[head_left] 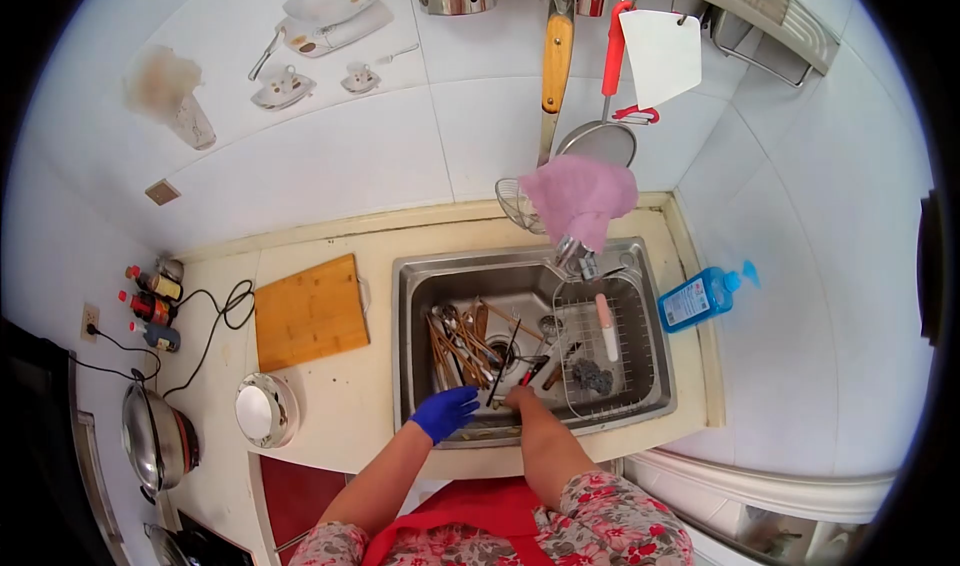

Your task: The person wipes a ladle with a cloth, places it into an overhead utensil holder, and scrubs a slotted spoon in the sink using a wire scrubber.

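My left hand [447,413], in a blue glove, is over the sink's [402,346] front rim with its fingers stretched to the right. It holds nothing that I can see. Bare, my right hand [518,398] reaches into the front of the basin, its fingers mostly hidden. Right by it lies a red-and-black utensil [534,370]; whether I grip it is unclear. A pile of chopsticks and spoons [460,341] fills the basin's left part. To the right, a wire rack [625,371] holds a steel scourer [592,376] and a pink-and-white handled tool [607,328].
A pink cloth [582,194] hangs over the faucet [576,258]. A blue pump bottle [697,299] stands right of the sink. On the left are a wooden cutting board [312,312], stacked bowls [262,411], a lidded pot [150,436] and sauce bottles [150,308]. Utensils hang above.
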A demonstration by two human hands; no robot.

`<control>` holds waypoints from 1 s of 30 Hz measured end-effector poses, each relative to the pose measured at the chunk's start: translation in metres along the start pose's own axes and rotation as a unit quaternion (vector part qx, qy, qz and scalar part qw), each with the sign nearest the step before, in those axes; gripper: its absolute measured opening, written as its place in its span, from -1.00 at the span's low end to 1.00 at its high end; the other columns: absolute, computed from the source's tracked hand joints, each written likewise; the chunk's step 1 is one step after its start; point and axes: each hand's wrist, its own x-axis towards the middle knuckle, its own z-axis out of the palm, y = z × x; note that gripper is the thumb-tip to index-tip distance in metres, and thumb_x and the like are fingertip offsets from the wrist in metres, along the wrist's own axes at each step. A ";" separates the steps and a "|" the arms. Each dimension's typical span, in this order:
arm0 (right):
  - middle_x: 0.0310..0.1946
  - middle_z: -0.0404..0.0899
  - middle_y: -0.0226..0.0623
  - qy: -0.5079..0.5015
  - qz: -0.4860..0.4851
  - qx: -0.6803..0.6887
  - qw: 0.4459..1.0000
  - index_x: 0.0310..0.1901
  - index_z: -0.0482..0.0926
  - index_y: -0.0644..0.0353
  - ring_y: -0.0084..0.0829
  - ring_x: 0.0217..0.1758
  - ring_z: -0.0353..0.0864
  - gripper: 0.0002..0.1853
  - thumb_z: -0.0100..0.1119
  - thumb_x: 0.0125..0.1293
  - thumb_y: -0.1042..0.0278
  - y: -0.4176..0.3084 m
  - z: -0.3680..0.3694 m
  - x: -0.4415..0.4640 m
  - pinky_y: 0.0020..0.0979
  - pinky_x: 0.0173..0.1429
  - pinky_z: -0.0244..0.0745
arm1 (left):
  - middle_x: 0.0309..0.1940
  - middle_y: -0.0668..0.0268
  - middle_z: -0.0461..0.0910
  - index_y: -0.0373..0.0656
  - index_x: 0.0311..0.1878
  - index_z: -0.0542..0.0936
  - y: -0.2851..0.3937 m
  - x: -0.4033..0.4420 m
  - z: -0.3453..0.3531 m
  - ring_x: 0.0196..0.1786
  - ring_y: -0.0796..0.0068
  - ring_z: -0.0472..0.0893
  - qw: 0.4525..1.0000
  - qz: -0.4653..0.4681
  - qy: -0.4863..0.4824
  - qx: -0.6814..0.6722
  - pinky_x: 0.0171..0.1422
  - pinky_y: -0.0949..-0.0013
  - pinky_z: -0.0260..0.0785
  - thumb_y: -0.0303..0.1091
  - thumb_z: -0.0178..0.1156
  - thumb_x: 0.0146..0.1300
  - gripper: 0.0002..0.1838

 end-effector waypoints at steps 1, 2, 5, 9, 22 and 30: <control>0.01 0.45 -0.08 0.002 -0.003 0.001 1.000 0.03 0.45 0.24 -0.13 0.09 0.41 -0.47 0.06 0.06 0.08 -0.003 -0.006 0.000 -0.26 0.15 0.30 | -0.08 0.34 0.52 -0.11 -0.01 0.48 -0.001 -0.002 -0.007 -0.03 0.37 0.48 1.000 0.005 -0.003 -0.002 0.00 0.27 0.34 -0.30 0.04 0.22 -0.72; -0.01 0.46 -0.09 0.010 0.009 0.011 1.000 -0.01 0.48 0.23 -0.14 0.07 0.42 -0.51 0.06 0.07 0.09 -0.002 -0.009 -0.002 -0.24 0.13 0.32 | -0.08 0.34 0.52 -0.12 0.00 0.48 -0.001 -0.002 -0.014 -0.03 0.37 0.48 1.000 0.008 -0.006 -0.005 -0.02 0.28 0.35 -0.30 0.03 0.23 -0.71; -0.12 0.52 -0.06 0.202 0.065 0.285 0.935 -0.14 0.57 0.16 -0.15 -0.04 0.48 -0.69 0.02 0.15 0.19 -0.013 -0.020 -0.065 -0.19 -0.05 0.41 | -0.09 0.32 0.52 -0.14 0.00 0.48 0.001 -0.002 -0.029 -0.08 0.36 0.50 1.000 0.010 -0.016 -0.002 -0.08 0.31 0.37 -0.29 0.03 0.23 -0.71; -0.25 0.52 -0.11 0.353 0.068 0.383 0.851 -0.17 0.51 0.20 -0.15 -0.21 0.49 -0.74 -0.07 0.24 0.25 -0.030 -0.037 -0.118 -0.20 -0.16 0.39 | -0.24 0.35 0.57 -0.12 -0.11 0.53 0.008 0.005 -0.017 -0.17 0.49 0.53 0.991 0.020 0.084 0.101 -0.22 0.43 0.37 -0.30 0.09 0.18 -0.77; -0.53 0.43 -0.41 0.360 -0.225 0.445 0.788 -0.20 0.46 0.16 -0.55 -0.50 0.38 -0.84 -0.06 0.22 0.36 -0.075 -0.036 -0.304 -0.51 -0.39 0.31 | -0.49 0.28 0.54 -0.19 -0.36 0.51 0.014 0.069 0.073 -0.50 0.45 0.47 0.910 -0.001 0.016 0.414 -0.44 0.35 0.29 -0.23 0.02 0.20 -0.78; -0.43 0.46 -0.34 0.378 -0.159 0.684 0.604 0.03 0.27 0.25 -0.56 -0.49 0.44 -0.63 0.05 0.23 0.36 -0.007 -0.092 -0.263 -0.56 -0.44 0.38 | -0.63 0.34 0.44 -0.16 -0.38 0.50 0.022 0.039 0.110 -0.67 0.55 0.36 0.948 0.152 0.000 0.281 -0.60 0.47 0.20 -0.32 0.01 0.17 -0.86</control>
